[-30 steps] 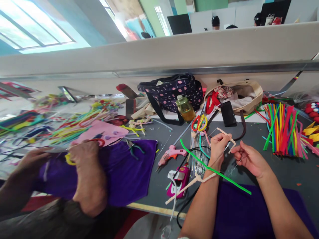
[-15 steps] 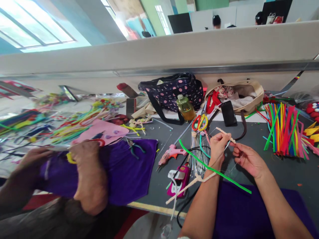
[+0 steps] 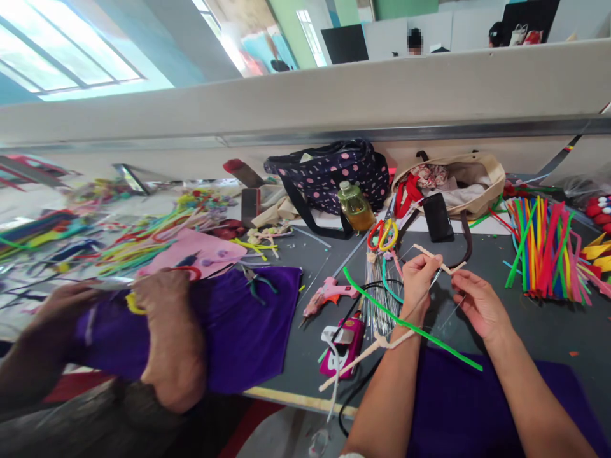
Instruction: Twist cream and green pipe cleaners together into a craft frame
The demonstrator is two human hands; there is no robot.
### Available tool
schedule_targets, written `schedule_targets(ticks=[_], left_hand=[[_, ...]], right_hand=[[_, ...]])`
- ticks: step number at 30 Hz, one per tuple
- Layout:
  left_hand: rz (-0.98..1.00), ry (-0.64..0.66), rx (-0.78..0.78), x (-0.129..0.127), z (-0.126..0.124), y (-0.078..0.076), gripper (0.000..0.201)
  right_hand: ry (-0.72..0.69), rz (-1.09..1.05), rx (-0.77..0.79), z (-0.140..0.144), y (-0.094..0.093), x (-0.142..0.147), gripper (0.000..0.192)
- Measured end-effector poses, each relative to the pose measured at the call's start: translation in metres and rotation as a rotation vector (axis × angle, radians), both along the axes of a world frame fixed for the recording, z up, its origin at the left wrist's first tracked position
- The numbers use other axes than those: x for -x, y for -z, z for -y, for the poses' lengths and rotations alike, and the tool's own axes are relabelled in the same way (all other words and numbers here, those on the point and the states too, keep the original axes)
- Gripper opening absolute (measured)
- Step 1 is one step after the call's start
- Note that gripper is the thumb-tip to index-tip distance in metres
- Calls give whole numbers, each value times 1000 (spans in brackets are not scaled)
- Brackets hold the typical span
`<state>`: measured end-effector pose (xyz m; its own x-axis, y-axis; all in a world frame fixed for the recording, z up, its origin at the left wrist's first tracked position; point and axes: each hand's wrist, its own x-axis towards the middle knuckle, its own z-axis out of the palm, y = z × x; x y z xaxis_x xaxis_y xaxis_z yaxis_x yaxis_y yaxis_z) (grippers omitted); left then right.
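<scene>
My left hand (image 3: 421, 275) is closed in a pinch on a cream pipe cleaner (image 3: 424, 250) beside a thin, wire-like strand. The fingers of my right hand (image 3: 480, 302) are pinched at its lower bend; what exactly lies between these fingertips is partly hidden. One short end of the pipe cleaner points up and right, above the right fingertips. A green pipe cleaner (image 3: 410, 318) crosses my left forearm. Beside that forearm is a branched cream piece (image 3: 379, 342), also fuzzy. Purple cloth (image 3: 458, 401) lies under my forearms.
Left of me, a co-worker's hands (image 3: 160, 292) work over purple cloth. Between us lie a pink glue gun (image 3: 329, 292), a magenta device (image 3: 351, 340) and cords. Farther back are scissors (image 3: 383, 234), a bottle (image 3: 356, 207), bags and a phone (image 3: 438, 217). Colored pipe cleaners (image 3: 548, 248) lie at right.
My right hand has shifted slightly right, and the short end of the cream pipe cleaner now shows, pointing up and right. My left hand stays in place.
</scene>
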<state>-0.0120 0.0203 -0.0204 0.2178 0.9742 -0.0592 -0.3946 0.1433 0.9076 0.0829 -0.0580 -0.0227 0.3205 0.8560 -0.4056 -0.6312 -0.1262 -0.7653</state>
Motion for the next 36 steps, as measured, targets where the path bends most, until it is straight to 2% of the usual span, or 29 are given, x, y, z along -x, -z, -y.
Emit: schedule_targets(ticks=[4, 10, 20, 23, 27, 36], left_hand=[[-9, 7, 2, 0, 0, 0, 42], [-5, 16, 20, 0, 0, 2, 41], [7, 21, 26, -1, -1, 3, 42], [27, 39, 55, 0, -2, 4, 40], [63, 69, 87, 0, 0, 2, 40], [19, 127, 61, 0, 4, -4, 42]], right_hand=[[56, 55, 6, 0, -4, 3, 27], [121, 223, -96, 1, -7, 7, 22], [139, 505, -153, 4, -5, 8, 16], [61, 445, -168, 6, -9, 3, 17], [-63, 209, -181, 6, -12, -4, 19], [-111, -97, -113, 5, -3, -8, 18]])
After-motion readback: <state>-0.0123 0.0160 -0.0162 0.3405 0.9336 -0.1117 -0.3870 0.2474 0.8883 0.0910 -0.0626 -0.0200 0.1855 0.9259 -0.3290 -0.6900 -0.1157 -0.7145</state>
